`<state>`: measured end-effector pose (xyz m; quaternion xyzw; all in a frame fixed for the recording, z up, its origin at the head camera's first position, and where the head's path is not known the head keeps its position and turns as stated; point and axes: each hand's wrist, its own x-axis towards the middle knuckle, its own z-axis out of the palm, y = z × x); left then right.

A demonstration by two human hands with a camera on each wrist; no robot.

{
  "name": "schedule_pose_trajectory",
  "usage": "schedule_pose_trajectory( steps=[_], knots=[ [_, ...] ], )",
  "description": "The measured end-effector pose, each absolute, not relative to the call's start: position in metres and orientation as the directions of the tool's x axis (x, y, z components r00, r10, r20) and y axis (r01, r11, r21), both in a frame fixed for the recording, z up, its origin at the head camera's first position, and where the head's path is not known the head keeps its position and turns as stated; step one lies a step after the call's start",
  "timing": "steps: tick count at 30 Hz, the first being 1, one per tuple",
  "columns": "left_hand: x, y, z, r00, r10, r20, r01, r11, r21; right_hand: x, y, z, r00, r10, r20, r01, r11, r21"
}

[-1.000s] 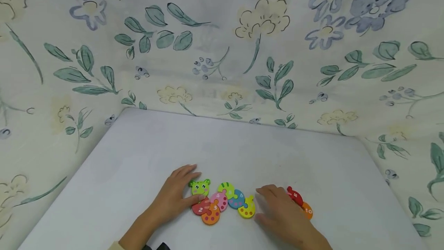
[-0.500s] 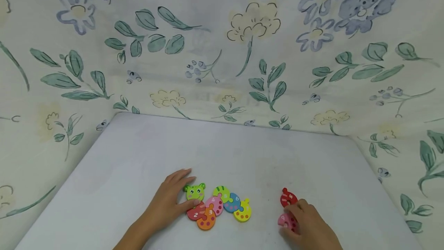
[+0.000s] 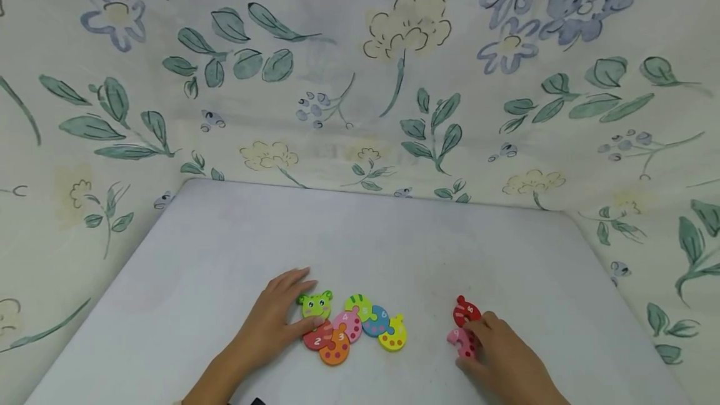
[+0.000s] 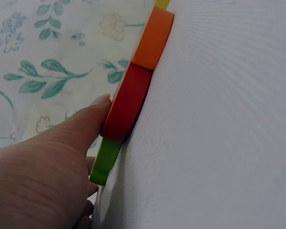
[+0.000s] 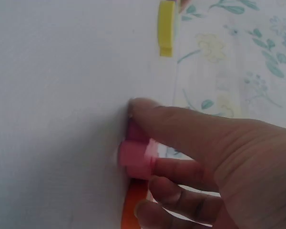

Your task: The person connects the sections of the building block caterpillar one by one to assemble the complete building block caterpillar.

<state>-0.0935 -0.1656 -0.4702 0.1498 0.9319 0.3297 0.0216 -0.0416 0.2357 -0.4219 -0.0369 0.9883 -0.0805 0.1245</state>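
Your right hand (image 3: 503, 355) pinches the pink 9 piece (image 3: 465, 341) between thumb and fingers, on the right side of the white table (image 3: 337, 236). Red 8 piece (image 3: 465, 312) just beyond it; whether the two touch, cannot tell. Nor whether the pink one is fully off the surface. Right wrist view: an orange piece (image 5: 133, 205) close by, number hidden.

Your left hand (image 3: 275, 314) lies beside the joined row, fingers extended and relaxed, thumb resting on the red 2 piece (image 3: 317, 339) near the green head (image 3: 316, 305). Row ends at the yellow piece (image 3: 394, 337), well apart from the pink one, its knob free.

Handling, my judgement: painted wood by the look of it; light, rigid, no give under your fingers. Smooth paint may slide if you pinch too near a curve's end. The edge is thick enough for a firm side grip. Take it by opposite outer edges; keep fingertips off the knob and out of the notch. Body sturdy; narrow knob neck probably the weakest part.
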Motion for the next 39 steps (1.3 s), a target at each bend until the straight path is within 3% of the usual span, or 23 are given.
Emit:
schedule_pose_trajectory(
  steps=[15, 24, 31, 39],
  knots=[
    [-0.094, -0.167, -0.472, -0.955, 0.290, 0.065, 0.266, 0.737, 0.621, -0.042, 0.231, -0.419, -0.961, -0.179, -0.213, -0.139, 0.972, -0.187],
    [-0.094, -0.166, -0.471, -0.953, 0.295, 0.071, 0.273, 0.732, 0.624, -0.051, 0.218, -0.411, -0.968, -0.225, -0.108, -0.180, 0.929, -0.324],
    [-0.096, -0.166, -0.472, -0.954, 0.295, 0.060, 0.267, 0.734, 0.625, -0.071, 0.195, -0.406, -0.926, -0.371, -0.065, -0.321, 0.868, -0.379],
    [-0.095, -0.166, -0.470, -0.955, 0.290, 0.057, 0.262, 0.739, 0.621, -0.086, 0.176, -0.413, -0.883, -0.447, -0.143, -0.383, 0.863, -0.329]
  ],
)
